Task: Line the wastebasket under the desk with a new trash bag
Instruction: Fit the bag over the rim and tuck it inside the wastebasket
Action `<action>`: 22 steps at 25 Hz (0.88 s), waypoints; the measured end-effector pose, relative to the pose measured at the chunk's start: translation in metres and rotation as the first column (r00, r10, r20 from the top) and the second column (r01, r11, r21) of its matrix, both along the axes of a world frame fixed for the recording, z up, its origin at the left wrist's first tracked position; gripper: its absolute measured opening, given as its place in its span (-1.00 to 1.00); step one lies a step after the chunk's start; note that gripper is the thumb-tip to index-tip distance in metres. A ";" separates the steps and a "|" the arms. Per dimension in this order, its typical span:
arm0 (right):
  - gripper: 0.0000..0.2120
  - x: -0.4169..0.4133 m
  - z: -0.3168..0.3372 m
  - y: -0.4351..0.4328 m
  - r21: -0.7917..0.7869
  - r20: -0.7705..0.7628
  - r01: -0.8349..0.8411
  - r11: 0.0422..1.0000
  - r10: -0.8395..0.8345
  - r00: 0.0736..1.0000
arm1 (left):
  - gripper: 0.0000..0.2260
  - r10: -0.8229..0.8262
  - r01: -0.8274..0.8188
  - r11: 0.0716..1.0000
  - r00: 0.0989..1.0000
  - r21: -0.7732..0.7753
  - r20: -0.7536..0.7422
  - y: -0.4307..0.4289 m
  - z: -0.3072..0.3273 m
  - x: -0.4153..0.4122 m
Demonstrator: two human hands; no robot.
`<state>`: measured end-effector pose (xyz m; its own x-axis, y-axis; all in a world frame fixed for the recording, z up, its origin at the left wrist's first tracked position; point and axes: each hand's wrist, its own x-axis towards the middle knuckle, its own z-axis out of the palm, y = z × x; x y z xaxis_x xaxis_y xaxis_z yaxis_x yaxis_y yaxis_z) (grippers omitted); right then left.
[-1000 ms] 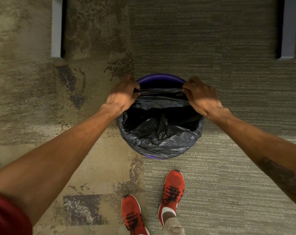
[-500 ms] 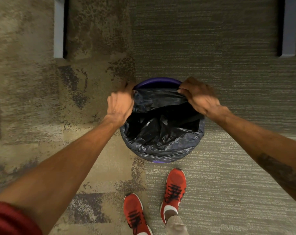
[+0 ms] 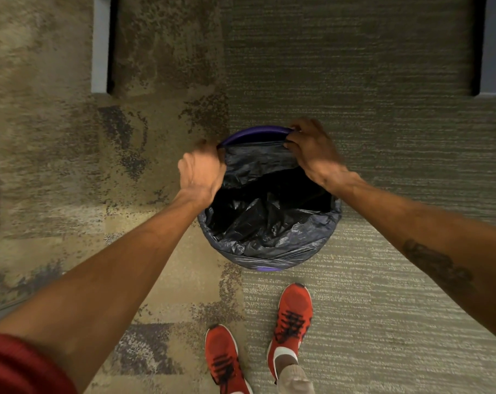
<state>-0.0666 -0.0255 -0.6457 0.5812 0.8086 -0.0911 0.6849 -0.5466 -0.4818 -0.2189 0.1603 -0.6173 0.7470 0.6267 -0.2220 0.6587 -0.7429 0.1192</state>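
A round purple wastebasket [image 3: 255, 133] stands on the carpet in front of my feet. A black trash bag [image 3: 269, 237] hangs inside it, its mouth folded over the near and side rim; the far rim shows bare purple. My left hand [image 3: 201, 172] is closed on the bag's edge at the far left of the rim. My right hand [image 3: 312, 150] pinches the bag's edge at the far right of the rim. The bag's edge is stretched taut between both hands, just inside the far rim.
Two grey desk legs stand on the carpet beyond the basket, one at the far left [image 3: 100, 44] and one at the far right [image 3: 494, 44]. My red shoes [image 3: 293, 317] are just behind the basket. Patterned carpet [image 3: 70, 166] surrounds everything.
Both hands have moved a little farther along the rim toward its far side, carrying the bag's edge with them. My left hand has turned more onto its side.
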 end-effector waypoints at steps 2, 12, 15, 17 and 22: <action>-0.79 0.000 0.002 0.003 0.022 0.033 -0.026 0.999 0.025 0.999 | -0.69 -0.101 0.103 0.991 0.994 0.082 -0.028 0.001 -0.003 0.005; -0.80 0.015 0.002 0.019 0.157 -0.130 0.152 0.976 -0.133 0.983 | -0.66 -0.146 0.144 0.987 0.989 -0.077 -0.020 0.021 0.002 0.021; -0.79 0.019 0.003 0.025 0.130 -0.179 0.203 0.970 -0.179 0.967 | -0.69 0.050 -0.058 0.973 0.998 -0.225 -0.040 0.026 0.003 0.031; -0.79 0.024 0.006 0.028 0.116 -0.197 0.223 0.968 -0.197 0.960 | -0.68 0.161 -0.180 0.939 0.983 -0.292 -0.087 0.029 0.002 0.040; -0.82 0.043 0.005 0.038 0.024 -0.281 0.241 0.970 -0.224 0.933 | -0.70 0.309 -0.326 0.859 0.945 -0.395 -0.108 0.038 0.006 0.052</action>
<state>-0.0233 0.0124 -0.6412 0.7125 0.6624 -0.2316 0.3787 -0.6409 -0.6677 -0.1667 0.1979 -0.6110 0.5080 0.6783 -0.5309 0.8611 -0.3859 0.3310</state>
